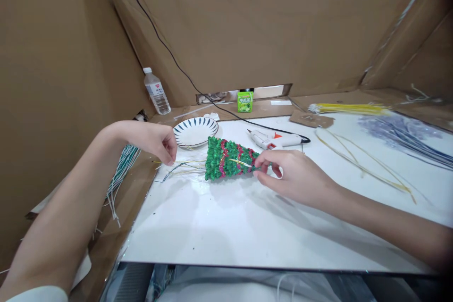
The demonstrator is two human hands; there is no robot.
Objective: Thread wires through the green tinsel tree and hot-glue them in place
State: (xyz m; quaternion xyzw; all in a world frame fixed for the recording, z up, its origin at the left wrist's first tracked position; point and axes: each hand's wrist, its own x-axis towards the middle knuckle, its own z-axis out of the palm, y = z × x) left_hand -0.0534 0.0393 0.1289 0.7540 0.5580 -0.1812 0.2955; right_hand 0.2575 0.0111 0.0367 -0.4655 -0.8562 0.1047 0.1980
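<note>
A small green Christmas tree (pixel 214 159) with red garland bands lies on its side, base to the left and tip to the right. My right hand (pixel 293 174) is closed around its narrow tip. A short yellow-white strand (pixel 240 163) runs from those fingertips along the tree. Several thin wires (pixel 187 163) stick out leftward from the base. My left hand (pixel 159 144) is pinched at their far end, apparently on one thin wire; its fingertips partly hide the contact.
Behind the tree are a striped plate (pixel 194 132) and a white glue gun (pixel 272 140) with its black cord. A water bottle (pixel 157 92) and green packet (pixel 245 102) stand at the back. Yellow stems (pixel 350 109) and dark wire bundles (pixel 414 139) lie right; green wires (pixel 122 167) lie left.
</note>
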